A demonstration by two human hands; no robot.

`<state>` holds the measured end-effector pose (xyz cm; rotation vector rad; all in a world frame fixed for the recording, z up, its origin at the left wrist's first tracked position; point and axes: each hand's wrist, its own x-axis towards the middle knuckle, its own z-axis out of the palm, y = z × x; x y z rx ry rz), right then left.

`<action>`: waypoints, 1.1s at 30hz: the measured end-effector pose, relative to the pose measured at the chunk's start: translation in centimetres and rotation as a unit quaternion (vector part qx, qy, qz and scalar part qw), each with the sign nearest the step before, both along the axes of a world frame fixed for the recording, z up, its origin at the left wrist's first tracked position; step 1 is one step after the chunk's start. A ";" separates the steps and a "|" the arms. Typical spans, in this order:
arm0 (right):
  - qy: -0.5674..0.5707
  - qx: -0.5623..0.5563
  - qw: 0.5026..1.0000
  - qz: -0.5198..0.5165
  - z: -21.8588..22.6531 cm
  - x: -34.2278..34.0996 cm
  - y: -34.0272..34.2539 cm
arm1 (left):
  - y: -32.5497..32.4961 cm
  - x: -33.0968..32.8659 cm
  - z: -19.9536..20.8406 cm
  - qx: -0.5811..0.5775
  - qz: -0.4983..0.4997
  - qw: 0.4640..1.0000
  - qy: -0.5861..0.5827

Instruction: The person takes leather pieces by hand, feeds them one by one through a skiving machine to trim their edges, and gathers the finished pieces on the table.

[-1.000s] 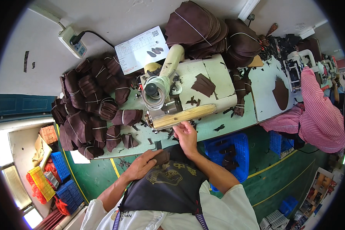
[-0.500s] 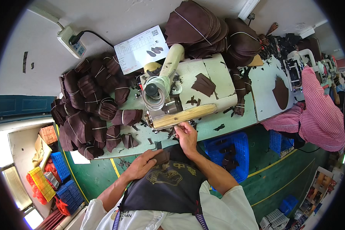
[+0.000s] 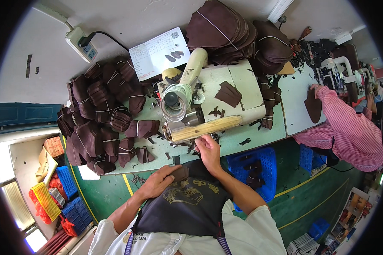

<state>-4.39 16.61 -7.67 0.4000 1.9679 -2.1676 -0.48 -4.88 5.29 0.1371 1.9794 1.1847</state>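
Near the front edge of the white tabletop (image 3: 294, 117) a pink-checked sleeve (image 3: 342, 108) now reaches a brown leather oval (image 3: 312, 109), left hand (image 3: 158, 181) clamping a brown leather piece (image 3: 181, 173), right hand's (image 3: 209, 155) hold hidden from me

Your apron (image 3: 168, 223) is dull cloth; the brown piece (image 3: 181, 174) and bundles (image 3: 88, 138) look like matt leather; your machine (image 3: 250, 87) has a smooth painted top, but its yellow strip (image 3: 206, 128) looks streaky; your tabletop (image 3: 268, 137) looks smooth; the sheet (image 3: 151, 51) is paper; the basket (image 3: 269, 168) is plastic.

Left hand (image 3: 159, 179) low; right hand (image 3: 208, 154) forward, perhaps pinching.
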 end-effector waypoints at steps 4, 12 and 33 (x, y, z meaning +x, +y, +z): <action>-0.056 -0.049 0.994 -0.075 0.4 -0.4 -1.5 | -0.1 0.3 -0.1 -0.001 0.014 1.000 0.000; -0.072 0.002 0.997 -0.028 1.2 -0.5 -0.7 | 0.2 0.0 -0.1 0.005 0.010 1.000 0.001; -0.351 0.129 0.926 0.042 -5.9 -3.7 4.8 | 0.0 -0.7 -0.1 0.086 -0.015 0.993 0.075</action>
